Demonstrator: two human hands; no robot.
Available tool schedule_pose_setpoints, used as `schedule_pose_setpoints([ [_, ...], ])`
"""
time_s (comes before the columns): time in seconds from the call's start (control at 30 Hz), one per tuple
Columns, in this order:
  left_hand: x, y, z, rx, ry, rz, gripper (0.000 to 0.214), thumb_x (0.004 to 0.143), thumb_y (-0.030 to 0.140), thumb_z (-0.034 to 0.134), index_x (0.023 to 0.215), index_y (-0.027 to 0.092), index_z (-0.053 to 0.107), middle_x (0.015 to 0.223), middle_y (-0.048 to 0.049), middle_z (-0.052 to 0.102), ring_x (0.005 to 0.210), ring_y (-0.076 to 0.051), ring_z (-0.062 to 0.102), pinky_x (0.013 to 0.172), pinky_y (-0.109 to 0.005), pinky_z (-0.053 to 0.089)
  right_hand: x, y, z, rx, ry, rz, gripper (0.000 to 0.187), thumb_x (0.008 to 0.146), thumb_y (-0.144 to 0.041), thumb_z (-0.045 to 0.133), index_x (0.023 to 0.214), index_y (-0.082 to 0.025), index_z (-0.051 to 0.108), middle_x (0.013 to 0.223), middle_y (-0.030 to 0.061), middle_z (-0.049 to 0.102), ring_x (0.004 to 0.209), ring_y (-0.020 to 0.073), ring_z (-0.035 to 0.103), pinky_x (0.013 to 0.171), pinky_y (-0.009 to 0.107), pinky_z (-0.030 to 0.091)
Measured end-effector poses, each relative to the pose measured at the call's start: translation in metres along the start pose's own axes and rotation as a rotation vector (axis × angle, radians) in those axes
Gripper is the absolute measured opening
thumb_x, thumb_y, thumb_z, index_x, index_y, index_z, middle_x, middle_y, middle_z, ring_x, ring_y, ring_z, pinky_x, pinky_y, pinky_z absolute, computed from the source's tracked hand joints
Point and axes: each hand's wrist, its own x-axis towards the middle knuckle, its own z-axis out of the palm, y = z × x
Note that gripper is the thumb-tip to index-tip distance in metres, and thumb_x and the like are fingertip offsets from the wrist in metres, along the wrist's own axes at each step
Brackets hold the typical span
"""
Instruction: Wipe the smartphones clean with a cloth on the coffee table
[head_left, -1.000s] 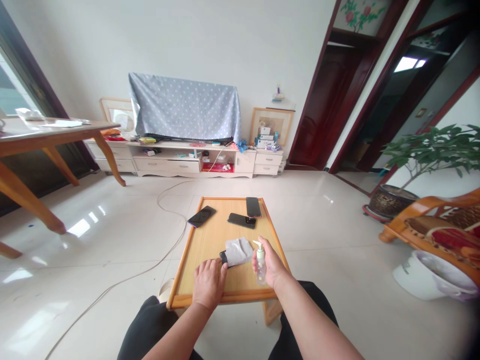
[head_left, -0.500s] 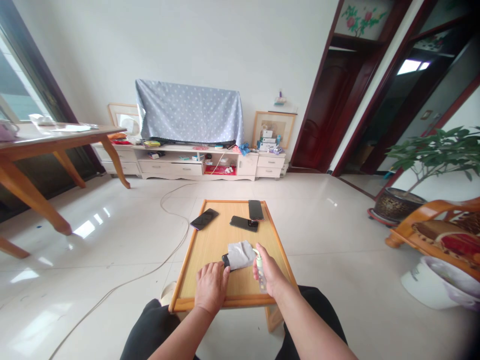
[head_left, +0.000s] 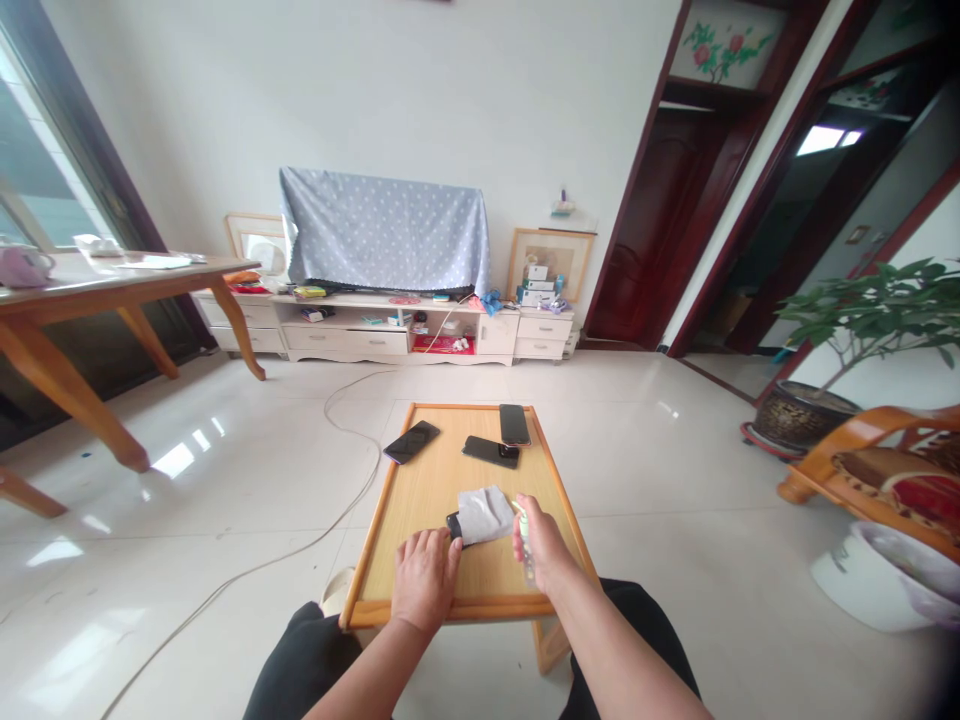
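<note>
My right hand (head_left: 545, 548) is wrapped round a small clear spray bottle (head_left: 525, 530) with a pale green pump top, its nozzle pointing left. The nozzle is close to a grey cloth (head_left: 486, 515) spread over a black phone (head_left: 454, 525), whose left end shows; the rest of that phone is covered. My left hand (head_left: 424, 578) lies flat on the small wooden table (head_left: 409, 500), fingers stretched out, its thumb at the phone's near left edge. Farther back on the tabletop are three more dark phones: one at left (head_left: 412, 442), one in the middle (head_left: 490, 452) and one at right (head_left: 514, 425).
A cable (head_left: 330, 535) snakes over the tiled floor to the left. Beyond stands a white TV cabinet (head_left: 345, 342) with a polka-dot cloth (head_left: 390, 230) above it. A larger table (head_left: 112, 285) is at left; a white bucket (head_left: 862, 580) and potted plant (head_left: 806, 412) are at right.
The whole view has shifted slightly down and right. My right hand's fingers look a little more closed round the pump top of the bottle; my left hand keeps its place by the phone.
</note>
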Motion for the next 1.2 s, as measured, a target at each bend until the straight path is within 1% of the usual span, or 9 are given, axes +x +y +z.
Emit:
schedule_pose_setpoints([
  [0.13,0.000,0.000,0.000,0.005,0.008,-0.003,0.030,0.100,0.044,0.043,0.109,0.025,0.064,0.104,-0.0065,0.069,0.103,-0.025,0.060,0.091,-0.040,0.040,0.002,0.000,0.000,0.015,0.009,0.013,0.056,0.086,-0.069,0.047,0.054,-0.022,0.048,0.044,-0.0003,0.050,0.040,0.0125,0.045,0.044,0.026,0.034],
  [0.27,-0.001,0.000,-0.001,0.003,0.000,-0.001,0.030,0.100,0.044,0.042,0.109,0.025,0.064,0.104,-0.0067,0.069,0.103,-0.025,0.059,0.092,-0.040,0.040,0.004,0.001,0.001,0.030,0.035,0.013,0.052,0.087,-0.064,0.047,0.055,-0.023,0.046,0.043,-0.0016,0.048,0.038,0.0119,0.042,0.043,0.026,0.032],
  [0.43,0.000,0.001,-0.002,0.004,-0.005,-0.001,0.030,0.100,0.043,0.042,0.109,0.025,0.063,0.105,-0.0068,0.069,0.103,-0.025,0.059,0.091,-0.040,0.040,0.004,-0.001,0.002,0.032,0.007,0.013,0.056,0.086,-0.069,0.047,0.053,-0.023,0.047,0.044,-0.0005,0.049,0.039,0.0123,0.043,0.044,0.026,0.033],
  [0.57,0.000,0.002,-0.002,0.003,-0.008,-0.001,0.031,0.100,0.044,0.041,0.109,0.024,0.063,0.105,-0.0068,0.069,0.103,-0.025,0.059,0.091,-0.040,0.040,0.003,-0.002,0.005,0.041,-0.004,0.003,0.053,0.087,-0.064,0.048,0.054,-0.023,0.046,0.044,-0.0014,0.047,0.038,0.0114,0.041,0.043,0.026,0.032],
  [0.73,-0.001,0.002,-0.002,0.005,-0.003,-0.005,0.031,0.101,0.044,0.040,0.108,0.025,0.064,0.104,-0.0070,0.069,0.103,-0.025,0.060,0.091,-0.040,0.040,0.003,-0.002,0.006,0.056,-0.015,-0.007,0.056,0.086,-0.069,0.047,0.054,-0.022,0.047,0.045,-0.0012,0.048,0.039,0.0117,0.042,0.043,0.026,0.033],
  [0.8,-0.001,0.001,-0.001,0.004,0.002,-0.004,0.031,0.100,0.044,0.041,0.108,0.025,0.064,0.104,-0.0071,0.069,0.103,-0.025,0.060,0.091,-0.040,0.040,0.003,-0.002,0.007,0.063,-0.016,-0.015,0.055,0.087,-0.066,0.047,0.055,-0.022,0.047,0.045,-0.0019,0.047,0.039,0.0113,0.041,0.043,0.026,0.032],
  [0.9,-0.001,0.001,-0.001,0.001,0.007,-0.002,0.030,0.100,0.044,0.042,0.108,0.025,0.064,0.105,-0.0072,0.069,0.103,-0.025,0.060,0.091,-0.040,0.041,0.002,-0.004,0.008,0.070,-0.033,-0.027,0.053,0.087,-0.064,0.048,0.055,-0.022,0.048,0.045,-0.0020,0.047,0.040,0.0113,0.041,0.044,0.026,0.034],
  [1.03,-0.001,0.000,-0.001,-0.006,0.001,-0.005,0.030,0.100,0.044,0.042,0.109,0.025,0.064,0.105,-0.0070,0.069,0.104,-0.025,0.060,0.090,-0.040,0.041,0.003,-0.006,0.009,0.047,-0.071,-0.011,0.056,0.087,-0.069,0.045,0.057,-0.022,0.050,0.047,-0.0013,0.050,0.040,0.0118,0.044,0.045,0.026,0.035],
  [1.2,-0.001,0.000,-0.002,-0.010,-0.001,-0.007,0.031,0.100,0.045,0.041,0.109,0.025,0.063,0.105,-0.0068,0.069,0.104,-0.025,0.060,0.092,-0.040,0.040,0.003,-0.008,0.013,-0.002,-0.119,-0.023,0.055,0.088,-0.063,0.048,0.053,-0.021,0.050,0.044,-0.0010,0.048,0.039,0.0115,0.043,0.045,0.026,0.035],
])
